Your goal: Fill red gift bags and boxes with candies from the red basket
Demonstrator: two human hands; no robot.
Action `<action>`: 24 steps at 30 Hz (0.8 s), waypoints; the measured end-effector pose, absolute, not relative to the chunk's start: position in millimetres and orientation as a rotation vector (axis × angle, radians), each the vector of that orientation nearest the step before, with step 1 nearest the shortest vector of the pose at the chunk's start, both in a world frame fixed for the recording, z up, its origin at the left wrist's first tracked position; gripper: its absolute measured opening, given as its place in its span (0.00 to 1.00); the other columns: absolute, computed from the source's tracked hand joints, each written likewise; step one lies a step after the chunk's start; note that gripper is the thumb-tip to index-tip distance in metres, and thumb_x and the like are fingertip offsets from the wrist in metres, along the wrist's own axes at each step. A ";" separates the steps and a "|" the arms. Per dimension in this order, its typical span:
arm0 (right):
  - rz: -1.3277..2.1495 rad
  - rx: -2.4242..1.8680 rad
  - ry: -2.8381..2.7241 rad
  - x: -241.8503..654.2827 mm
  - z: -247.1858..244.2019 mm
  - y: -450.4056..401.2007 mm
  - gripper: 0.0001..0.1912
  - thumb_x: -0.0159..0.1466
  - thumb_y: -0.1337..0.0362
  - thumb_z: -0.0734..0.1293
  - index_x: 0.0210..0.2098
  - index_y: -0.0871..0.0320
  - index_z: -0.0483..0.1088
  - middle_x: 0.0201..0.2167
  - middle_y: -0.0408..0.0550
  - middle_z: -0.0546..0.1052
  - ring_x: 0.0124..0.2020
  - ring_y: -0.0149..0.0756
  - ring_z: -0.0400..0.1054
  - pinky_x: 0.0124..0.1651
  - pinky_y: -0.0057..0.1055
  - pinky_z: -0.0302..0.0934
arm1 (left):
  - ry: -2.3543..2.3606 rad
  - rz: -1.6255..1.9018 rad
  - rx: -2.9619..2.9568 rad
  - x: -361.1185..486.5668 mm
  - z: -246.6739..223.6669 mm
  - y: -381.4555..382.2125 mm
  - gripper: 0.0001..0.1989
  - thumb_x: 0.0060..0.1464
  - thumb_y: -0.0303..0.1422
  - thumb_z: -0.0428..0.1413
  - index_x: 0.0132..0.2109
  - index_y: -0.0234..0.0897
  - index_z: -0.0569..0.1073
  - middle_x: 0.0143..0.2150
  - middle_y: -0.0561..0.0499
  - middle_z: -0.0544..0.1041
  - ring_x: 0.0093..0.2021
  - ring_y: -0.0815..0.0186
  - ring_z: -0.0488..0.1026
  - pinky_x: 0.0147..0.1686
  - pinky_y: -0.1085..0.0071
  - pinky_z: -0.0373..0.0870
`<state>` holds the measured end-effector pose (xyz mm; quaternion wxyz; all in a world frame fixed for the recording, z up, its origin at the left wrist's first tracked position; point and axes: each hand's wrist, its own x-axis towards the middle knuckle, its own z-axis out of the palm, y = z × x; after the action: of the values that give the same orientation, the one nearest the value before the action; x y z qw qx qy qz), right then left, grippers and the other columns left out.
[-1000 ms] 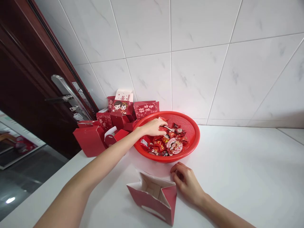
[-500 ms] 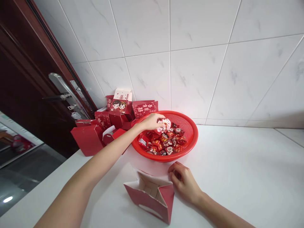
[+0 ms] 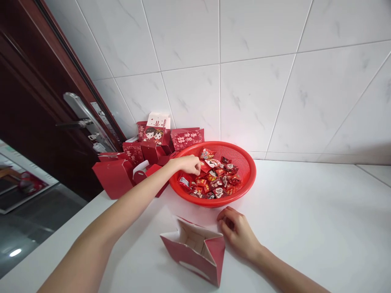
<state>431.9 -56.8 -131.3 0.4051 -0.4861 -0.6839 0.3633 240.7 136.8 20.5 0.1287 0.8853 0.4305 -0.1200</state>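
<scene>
While the left hand (image 3: 190, 165) dips into the red basket (image 3: 243, 163) on its ten o'clock side, the right hand (image 3: 236, 230) rests on the white counter (image 3: 293, 211) just outside the rim at five o'clock. Its fingers curl loosely, a dark hollow showing between them and the thumb, with nothing visible there. The left fingers bend down together beside a red packet (image 3: 206, 167); whether they pinch it cannot be told.

Wrapped sweets (image 3: 218, 183) lie heaped in the basket. Between six and seven o'clock of it, an open box (image 3: 189, 257) stands unfolded with its mouth up, so that much is done; no sweet shows inside, and this box looks to be at an early stage.

More red boxes (image 3: 149, 151) cluster from nine to eleven o'clock, several overlapping, their contents hidden. The open box's near inner corner is out of sight, most wrapper print is too small to read, and both forearms are cut off at the bottom edge.
</scene>
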 end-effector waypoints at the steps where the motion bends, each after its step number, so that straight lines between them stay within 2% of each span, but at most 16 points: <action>1: 0.921 -1.229 -1.725 432.0 -131.2 -56.7 0.08 0.60 0.73 0.60 0.31 0.57 0.70 0.31 0.46 0.74 0.27 0.32 0.64 0.31 0.29 0.56 | 1.251 -0.396 2.576 239.4 19.0 135.5 0.11 0.53 0.32 0.56 0.35 0.43 0.84 0.38 0.52 0.85 0.41 0.58 0.80 0.40 0.69 0.71; 4: 0.928 -1.226 -1.724 432.5 -130.6 -56.6 0.08 0.60 0.72 0.60 0.31 0.57 0.70 0.31 0.46 0.73 0.27 0.32 0.64 0.31 0.29 0.56 | 1.320 -0.333 2.584 238.0 13.8 132.7 0.19 0.55 0.31 0.53 0.50 0.47 0.83 0.47 0.52 0.85 0.50 0.57 0.80 0.47 0.69 0.72; 6: 0.929 -1.222 -1.727 432.7 -129.7 -56.7 0.08 0.60 0.72 0.60 0.32 0.57 0.70 0.31 0.46 0.73 0.27 0.32 0.63 0.31 0.29 0.56 | 1.347 -0.337 2.574 239.0 11.7 130.5 0.23 0.56 0.30 0.52 0.56 0.46 0.80 0.52 0.49 0.83 0.52 0.55 0.79 0.49 0.68 0.72; 8: 0.929 -1.221 -1.729 432.7 -128.7 -56.9 0.08 0.60 0.72 0.60 0.32 0.58 0.70 0.31 0.46 0.73 0.27 0.32 0.63 0.31 0.29 0.56 | 1.343 -0.407 2.570 240.7 11.6 127.8 0.23 0.55 0.30 0.54 0.57 0.43 0.79 0.54 0.46 0.82 0.54 0.53 0.78 0.50 0.66 0.72; 12: 0.928 -1.222 -1.729 432.4 -127.3 -57.5 0.08 0.60 0.72 0.60 0.31 0.58 0.70 0.31 0.46 0.73 0.27 0.32 0.63 0.31 0.29 0.56 | 1.367 -0.516 2.611 242.9 14.7 122.7 0.25 0.46 0.34 0.63 0.54 0.42 0.80 0.54 0.43 0.82 0.54 0.47 0.77 0.48 0.63 0.73; 16: 0.938 -1.225 -1.722 432.1 -128.2 -57.4 0.09 0.60 0.72 0.60 0.31 0.58 0.70 0.32 0.46 0.73 0.27 0.32 0.63 0.31 0.29 0.56 | 1.460 -0.731 2.581 243.1 17.4 119.6 0.22 0.47 0.38 0.64 0.50 0.41 0.82 0.50 0.42 0.83 0.46 0.50 0.80 0.41 0.65 0.74; 19: 0.944 -1.225 -1.721 432.3 -129.7 -56.8 0.08 0.60 0.71 0.60 0.32 0.58 0.70 0.31 0.46 0.73 0.27 0.32 0.63 0.31 0.29 0.56 | 1.483 -0.842 2.492 240.1 19.0 118.8 0.24 0.46 0.39 0.64 0.52 0.41 0.81 0.52 0.42 0.82 0.46 0.51 0.79 0.42 0.67 0.73; 24: 0.946 -1.221 -1.726 432.7 -130.7 -56.3 0.08 0.61 0.69 0.60 0.31 0.57 0.70 0.31 0.46 0.73 0.27 0.32 0.63 0.31 0.30 0.55 | 1.309 -0.533 2.440 224.6 27.2 124.8 0.30 0.45 0.34 0.64 0.59 0.39 0.78 0.58 0.45 0.79 0.53 0.54 0.77 0.49 0.69 0.71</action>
<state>432.7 -56.3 -130.7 0.4013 -0.4828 -0.6825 0.3743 224.6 124.8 27.2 0.1602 0.8541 0.4583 -0.1865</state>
